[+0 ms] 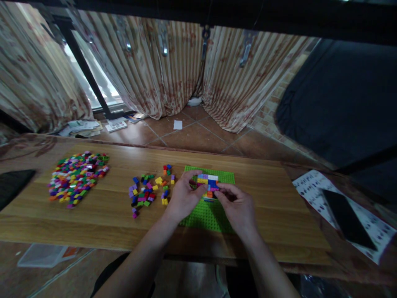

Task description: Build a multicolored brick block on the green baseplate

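A green baseplate (225,177) lies on the wooden table (273,207) in front of me. On it stands a small block of coloured bricks (207,180), yellow, purple, white, blue and orange. My left hand (183,196) rests on the plate's left side with its fingers curled against the left of that block. My right hand (238,209) sits just right of it, fingertips pinched at the block's lower right edge. What the pinched fingers hold is too small to make out.
A small scatter of loose bricks (149,190) lies left of the plate, and a bigger heap of bricks (77,176) sits farther left. A dark phone (347,218) on a printed sheet (313,188) lies at the right. A black object (14,184) is at the left edge.
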A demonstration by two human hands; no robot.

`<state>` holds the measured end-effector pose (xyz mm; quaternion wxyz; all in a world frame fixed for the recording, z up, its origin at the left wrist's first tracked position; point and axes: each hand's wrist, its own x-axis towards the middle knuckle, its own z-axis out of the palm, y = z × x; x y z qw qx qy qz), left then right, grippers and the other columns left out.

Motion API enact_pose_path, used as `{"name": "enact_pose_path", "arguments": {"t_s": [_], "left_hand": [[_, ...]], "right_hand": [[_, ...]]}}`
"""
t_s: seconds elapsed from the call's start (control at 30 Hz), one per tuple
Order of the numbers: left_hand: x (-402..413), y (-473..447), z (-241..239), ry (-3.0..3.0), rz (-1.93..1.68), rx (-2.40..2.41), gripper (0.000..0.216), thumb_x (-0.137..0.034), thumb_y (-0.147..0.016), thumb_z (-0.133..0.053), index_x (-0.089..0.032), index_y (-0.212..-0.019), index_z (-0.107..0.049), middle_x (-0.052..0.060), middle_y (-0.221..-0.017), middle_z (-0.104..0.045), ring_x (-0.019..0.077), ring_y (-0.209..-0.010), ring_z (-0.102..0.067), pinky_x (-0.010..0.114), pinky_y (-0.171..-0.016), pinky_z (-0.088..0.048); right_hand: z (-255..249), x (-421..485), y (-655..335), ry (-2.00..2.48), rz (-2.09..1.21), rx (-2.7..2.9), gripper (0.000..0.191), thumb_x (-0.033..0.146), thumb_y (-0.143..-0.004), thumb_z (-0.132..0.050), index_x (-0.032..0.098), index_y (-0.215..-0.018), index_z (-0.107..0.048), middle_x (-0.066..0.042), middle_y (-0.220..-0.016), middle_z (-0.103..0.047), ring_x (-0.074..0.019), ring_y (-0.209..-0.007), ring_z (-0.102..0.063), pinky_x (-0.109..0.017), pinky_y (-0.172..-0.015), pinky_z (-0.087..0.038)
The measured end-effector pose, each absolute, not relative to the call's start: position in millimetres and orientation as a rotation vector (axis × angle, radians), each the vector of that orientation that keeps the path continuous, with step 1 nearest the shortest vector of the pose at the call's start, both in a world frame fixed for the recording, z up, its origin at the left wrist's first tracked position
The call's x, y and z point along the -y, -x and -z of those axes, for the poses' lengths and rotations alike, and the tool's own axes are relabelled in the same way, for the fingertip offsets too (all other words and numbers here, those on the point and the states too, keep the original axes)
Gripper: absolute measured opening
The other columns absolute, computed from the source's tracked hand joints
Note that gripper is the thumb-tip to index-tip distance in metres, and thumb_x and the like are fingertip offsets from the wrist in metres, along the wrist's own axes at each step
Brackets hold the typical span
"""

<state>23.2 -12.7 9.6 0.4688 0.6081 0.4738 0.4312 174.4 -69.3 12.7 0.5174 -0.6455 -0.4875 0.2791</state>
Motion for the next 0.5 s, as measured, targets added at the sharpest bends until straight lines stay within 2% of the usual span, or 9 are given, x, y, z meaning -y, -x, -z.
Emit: {"name": "enact_pose_path", "arguments": {"t_s": [0.3,0.5], "left_hand": [[16,-25,-15,-1.576,-1.057,-1.199,0.046,-0.024,-0.075,-0.07,-0.018,-0.119,-0.061,0.008,-0.11,-0.065,0.0159,-0.082,-0.064,0.031,-0.077,-0.053],[18,-27,-20,-1.731,-1.051,-1.284,0.043,-0.023,-0.074,-0.07,-0.018,-0.116,-0.062,0.009,-0.112,-0.064,0.0205,-0.098,-0.062,0.035,-0.087,-0.051]], "right_hand": [[-18,69,-178,1.561,-0.704,1.105,0.025,0.037,-0.072,-0.073,0.02,-0.09,-0.074,0.0,-0.072,-0.067,-0.0137,-0.061,-0.056,-0.028,-0.06,-0.045],[-15,67,-178,1.509,-0.762,1.074,0.025,0.036,-0.072,-0.073,0.02,-0.09,-0.073,0.0,-0.071,-0.066,-0.0133,-0.061,-0.056,-0.028,-0.061,-0.045]]}}
